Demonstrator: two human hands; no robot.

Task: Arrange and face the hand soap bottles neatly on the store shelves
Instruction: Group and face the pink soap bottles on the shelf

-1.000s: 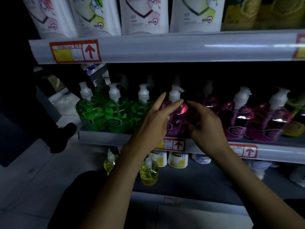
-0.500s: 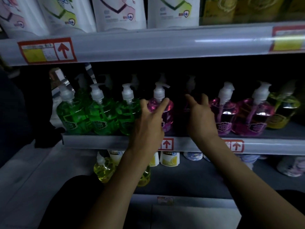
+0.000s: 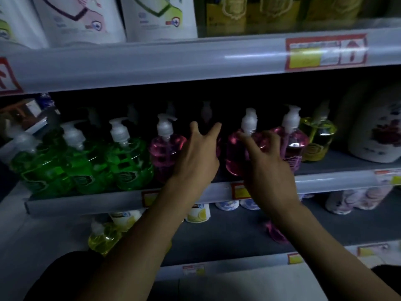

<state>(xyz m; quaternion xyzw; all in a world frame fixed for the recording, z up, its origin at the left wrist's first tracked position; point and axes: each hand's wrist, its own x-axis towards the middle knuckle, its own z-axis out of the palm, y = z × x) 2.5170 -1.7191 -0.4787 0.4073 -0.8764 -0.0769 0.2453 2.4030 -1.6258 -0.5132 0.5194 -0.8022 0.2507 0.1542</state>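
Pump bottles of hand soap stand in a row on the middle shelf (image 3: 325, 181): three green bottles (image 3: 130, 164) at the left, pink ones in the middle and a yellow bottle (image 3: 316, 142) at the right. My right hand (image 3: 268, 168) grips a pink bottle (image 3: 236, 153) at the shelf front, thumb across its face and fingers curled round its right side. With fingers spread, my left hand (image 3: 197, 157) reaches into the dark gap between that bottle and another pink bottle (image 3: 165, 153) and holds nothing. The pump (image 3: 206, 111) of a bottle further back shows dimly in the gap.
A third pink bottle (image 3: 293, 146) stands right of my right hand, and a big white jug (image 3: 373, 135) at the far right. White refill pouches (image 3: 86, 18) fill the top shelf. The lower shelf holds a yellow pump bottle (image 3: 104, 237), small tubs (image 3: 198, 213) and a pink pouch (image 3: 275, 233).
My right hand has left the gap and taken hold of the pink bottle to its right. My left hand has moved off the left pink bottle into the gap. The view has shifted right.
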